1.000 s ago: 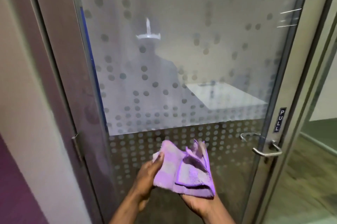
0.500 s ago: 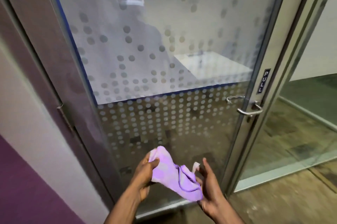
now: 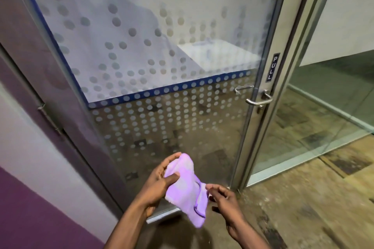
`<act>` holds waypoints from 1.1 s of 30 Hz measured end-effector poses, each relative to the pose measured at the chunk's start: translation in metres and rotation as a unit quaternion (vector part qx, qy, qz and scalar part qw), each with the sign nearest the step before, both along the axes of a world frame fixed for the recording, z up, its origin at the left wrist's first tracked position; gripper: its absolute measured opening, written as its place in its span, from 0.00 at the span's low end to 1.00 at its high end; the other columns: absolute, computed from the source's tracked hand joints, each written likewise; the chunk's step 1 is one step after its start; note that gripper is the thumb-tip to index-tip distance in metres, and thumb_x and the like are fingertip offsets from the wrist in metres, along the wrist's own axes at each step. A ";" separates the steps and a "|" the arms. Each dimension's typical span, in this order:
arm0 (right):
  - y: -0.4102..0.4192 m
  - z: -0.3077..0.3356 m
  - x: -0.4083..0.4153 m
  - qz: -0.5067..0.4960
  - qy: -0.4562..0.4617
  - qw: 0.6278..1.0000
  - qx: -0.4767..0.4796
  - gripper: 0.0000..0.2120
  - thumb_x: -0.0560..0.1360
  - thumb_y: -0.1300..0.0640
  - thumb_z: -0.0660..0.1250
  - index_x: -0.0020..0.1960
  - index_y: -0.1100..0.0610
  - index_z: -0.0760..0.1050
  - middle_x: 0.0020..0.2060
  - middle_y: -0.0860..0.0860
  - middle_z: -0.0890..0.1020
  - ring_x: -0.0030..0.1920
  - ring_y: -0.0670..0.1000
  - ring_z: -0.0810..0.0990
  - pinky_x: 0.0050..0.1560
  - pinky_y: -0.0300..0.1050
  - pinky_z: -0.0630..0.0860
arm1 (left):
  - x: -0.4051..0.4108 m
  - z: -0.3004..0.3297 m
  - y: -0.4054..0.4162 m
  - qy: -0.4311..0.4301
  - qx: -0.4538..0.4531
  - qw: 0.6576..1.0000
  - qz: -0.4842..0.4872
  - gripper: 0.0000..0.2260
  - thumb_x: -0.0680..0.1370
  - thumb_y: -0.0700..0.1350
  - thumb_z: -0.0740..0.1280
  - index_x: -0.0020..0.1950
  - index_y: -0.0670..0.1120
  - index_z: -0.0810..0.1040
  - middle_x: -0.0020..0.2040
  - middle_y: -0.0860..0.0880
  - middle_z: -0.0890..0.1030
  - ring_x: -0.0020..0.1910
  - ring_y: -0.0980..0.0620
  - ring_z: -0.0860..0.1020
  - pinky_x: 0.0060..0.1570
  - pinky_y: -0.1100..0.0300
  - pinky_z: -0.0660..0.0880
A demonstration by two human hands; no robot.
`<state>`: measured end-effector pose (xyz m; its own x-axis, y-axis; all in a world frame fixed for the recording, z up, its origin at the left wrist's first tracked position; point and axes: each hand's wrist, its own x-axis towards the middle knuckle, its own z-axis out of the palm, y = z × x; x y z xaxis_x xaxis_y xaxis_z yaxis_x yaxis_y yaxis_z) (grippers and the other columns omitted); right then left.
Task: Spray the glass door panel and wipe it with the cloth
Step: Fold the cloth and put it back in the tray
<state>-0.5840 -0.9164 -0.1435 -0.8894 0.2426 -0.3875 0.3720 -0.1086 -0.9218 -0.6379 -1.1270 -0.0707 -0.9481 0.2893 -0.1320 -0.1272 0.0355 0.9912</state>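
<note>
The glass door panel point(image 3: 153, 50) fills the middle of the head view, frosted above with a dot pattern and clearer below a blue band. A purple cloth point(image 3: 187, 190) hangs bunched in front of the panel's lower part. My left hand point(image 3: 159, 182) grips its upper end, thumb across the front. My right hand point(image 3: 224, 198) sits at the cloth's right edge with fingers loosely curled; whether it touches the cloth is unclear. No spray bottle is in view.
A metal lever handle point(image 3: 259, 100) and a PULL sign point(image 3: 272, 67) sit on the door's right frame. A fixed glass pane point(image 3: 323, 97) stands further right. A purple-and-white wall point(image 3: 30, 167) is on the left, mottled floor point(image 3: 303, 208) below.
The view has tilted down toward the door's lower part. The cloth has dropped lower and hangs from my left hand; my right hand has come off from under it.
</note>
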 end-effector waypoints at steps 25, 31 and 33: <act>0.195 0.082 0.127 -0.111 0.282 0.943 0.135 0.07 0.72 0.68 0.77 0.41 0.59 0.82 0.37 0.51 0.86 0.38 0.44 0.82 0.45 0.33 0.78 | 0.080 0.025 0.164 -0.045 -0.013 0.995 -0.089 0.30 0.64 0.37 0.67 0.66 0.52 0.78 0.56 0.50 0.86 0.51 0.51 0.82 0.50 0.56 0.80; 0.266 0.087 0.180 -0.161 0.262 0.941 0.143 0.08 0.73 0.69 0.76 0.42 0.58 0.81 0.35 0.46 0.85 0.36 0.42 0.81 0.41 0.31 0.78 | 0.086 0.020 0.196 0.203 -0.340 0.918 -0.003 0.07 0.74 0.44 0.76 0.48 0.55 0.87 0.44 0.52 0.89 0.43 0.57 0.85 0.48 0.61 0.81; 0.285 0.089 0.194 -0.159 0.246 0.944 0.155 0.08 0.72 0.67 0.77 0.41 0.56 0.82 0.35 0.46 0.85 0.36 0.43 0.80 0.39 0.33 0.78 | 0.092 0.029 0.209 0.244 -0.419 0.874 0.011 0.02 0.73 0.50 0.77 0.43 0.53 0.87 0.40 0.50 0.88 0.41 0.52 0.85 0.43 0.59 0.76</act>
